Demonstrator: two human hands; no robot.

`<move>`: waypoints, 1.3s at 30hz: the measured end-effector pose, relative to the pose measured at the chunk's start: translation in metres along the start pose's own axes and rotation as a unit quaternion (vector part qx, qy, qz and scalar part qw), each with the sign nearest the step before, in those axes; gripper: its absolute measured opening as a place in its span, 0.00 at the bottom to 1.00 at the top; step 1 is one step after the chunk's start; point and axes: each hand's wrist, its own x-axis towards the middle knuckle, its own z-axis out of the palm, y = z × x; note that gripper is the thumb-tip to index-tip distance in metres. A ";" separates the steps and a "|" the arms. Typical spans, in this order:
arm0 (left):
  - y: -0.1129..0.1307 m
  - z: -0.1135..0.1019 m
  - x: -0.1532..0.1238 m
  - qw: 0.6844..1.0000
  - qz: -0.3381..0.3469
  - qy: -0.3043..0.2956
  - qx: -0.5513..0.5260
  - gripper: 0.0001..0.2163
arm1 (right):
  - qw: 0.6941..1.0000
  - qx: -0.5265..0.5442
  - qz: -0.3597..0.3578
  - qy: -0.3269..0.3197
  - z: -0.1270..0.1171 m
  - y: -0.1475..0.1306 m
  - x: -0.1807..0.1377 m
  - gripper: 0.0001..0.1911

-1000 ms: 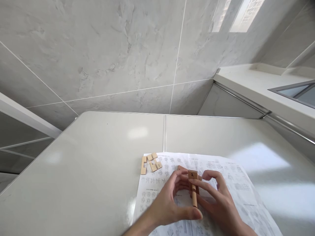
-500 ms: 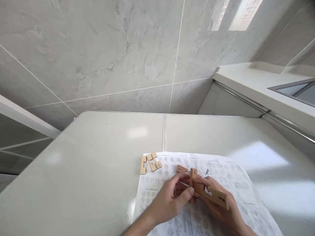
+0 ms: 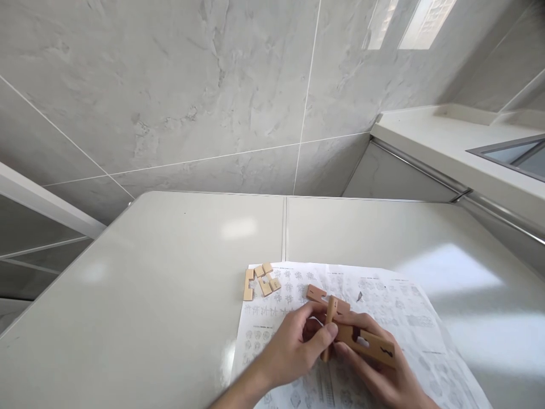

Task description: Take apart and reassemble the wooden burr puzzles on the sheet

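My left hand (image 3: 292,343) pinches a narrow wooden puzzle piece (image 3: 332,308) between thumb and fingers, its marked end tilted up and away. My right hand (image 3: 385,378) grips a notched wooden puzzle piece (image 3: 377,346) with a dark mark near its right end. The two pieces meet between my hands; whether they interlock is hidden by my fingers. Just beyond my fingertips, a reddish notched wooden piece (image 3: 315,293) rests on the printed sheet (image 3: 430,363).
Several pale notched wooden pieces (image 3: 264,280) lie at the sheet's upper left corner. A small dark scrap (image 3: 359,296) sits on the paper. The glossy white table (image 3: 170,295) has a seam down its middle and stands against a grey tiled wall (image 3: 170,85).
The piece in my left hand has tipped, its lower end swinging left. My right hand has turned its notched piece flatter, and more of the reddish piece behind now shows.
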 end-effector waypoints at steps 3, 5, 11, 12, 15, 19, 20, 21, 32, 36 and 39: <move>-0.001 -0.004 0.001 0.999 -0.006 -0.006 -0.047 0.25 | 0.995 0.074 0.069 0.025 0.003 -0.005 0.000 0.17; -0.001 -0.006 0.002 0.997 -0.002 -0.001 -0.071 0.24 | 0.987 0.112 0.116 0.025 0.001 -0.006 0.001 0.20; 0.001 -0.010 0.001 0.989 0.016 0.020 -0.144 0.21 | 0.965 0.179 0.188 0.033 -0.005 -0.004 0.006 0.22; 0.002 -0.010 0.001 0.988 0.015 0.020 -0.151 0.20 | 0.965 0.184 0.186 0.030 -0.005 -0.004 0.006 0.22; 0.006 -0.011 0.000 0.985 0.013 0.017 -0.174 0.18 | 0.964 0.193 0.182 0.021 -0.005 -0.005 0.007 0.22; 0.008 -0.012 0.000 0.981 0.021 0.003 -0.194 0.17 | 0.961 0.204 0.184 0.009 -0.005 -0.005 0.008 0.20; 0.007 -0.012 0.000 0.980 0.023 0.000 -0.195 0.17 | 0.961 0.206 0.184 0.007 -0.005 -0.005 0.008 0.20; 0.006 -0.013 0.001 0.980 0.025 -0.002 -0.195 0.17 | 0.961 0.207 0.183 0.006 -0.005 -0.004 0.008 0.20; 0.002 -0.015 0.003 0.983 0.038 -0.022 -0.179 0.17 | 0.961 0.211 0.174 -0.040 -0.012 0.005 0.010 0.20; 0.003 -0.014 0.003 0.983 0.042 -0.020 -0.179 0.17 | 0.958 0.215 0.185 -0.035 -0.012 0.005 0.010 0.20; 0.003 -0.014 0.003 0.982 0.047 -0.018 -0.181 0.16 | 0.957 0.220 0.187 -0.035 -0.011 0.004 0.011 0.20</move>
